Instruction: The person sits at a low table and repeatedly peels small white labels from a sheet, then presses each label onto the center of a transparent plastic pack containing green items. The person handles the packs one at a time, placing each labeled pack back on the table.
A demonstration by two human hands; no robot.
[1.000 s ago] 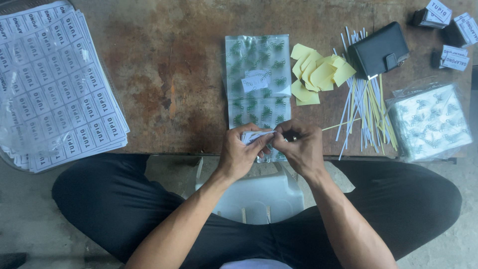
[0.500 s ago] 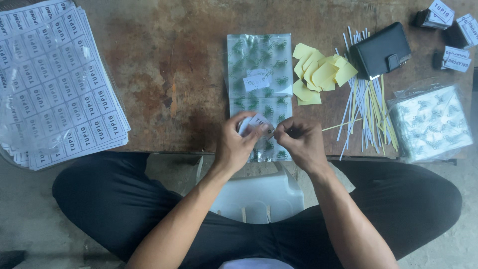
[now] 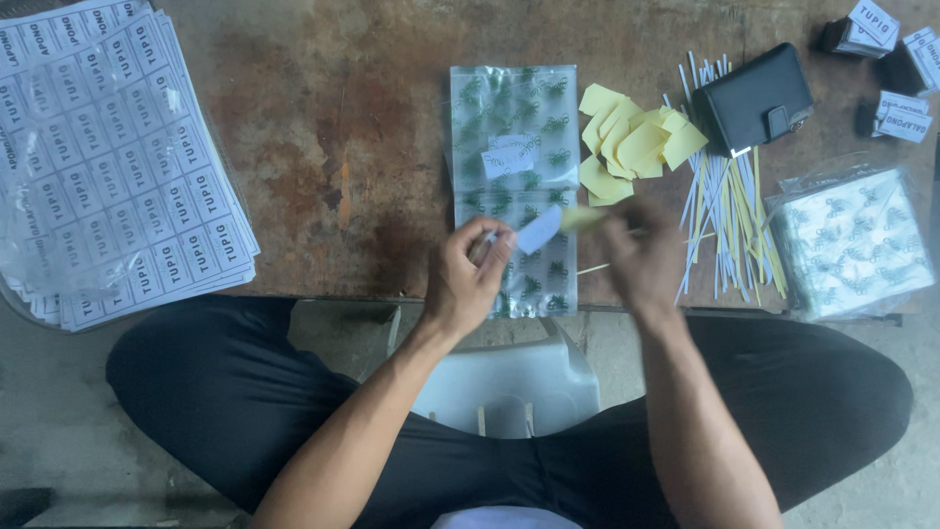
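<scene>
Table (image 3: 343, 147): bare middle, front edge under both hands. Label sheets (image 3: 108, 167) overhang left edge. Clear bags (image 3: 514, 147) hold green sprigs. Left hand (image 3: 470, 279) pinches small white label (image 3: 539, 232) over bags; right hand (image 3: 641, 257) blurred, grip unclear.

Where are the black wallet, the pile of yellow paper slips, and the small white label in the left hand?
black wallet (image 3: 756, 98), head view, middle of its cover.
yellow paper slips (image 3: 636, 142), head view, centre of the pile.
small white label (image 3: 540, 230), head view, middle of the label by the left hand (image 3: 470, 284).
</scene>
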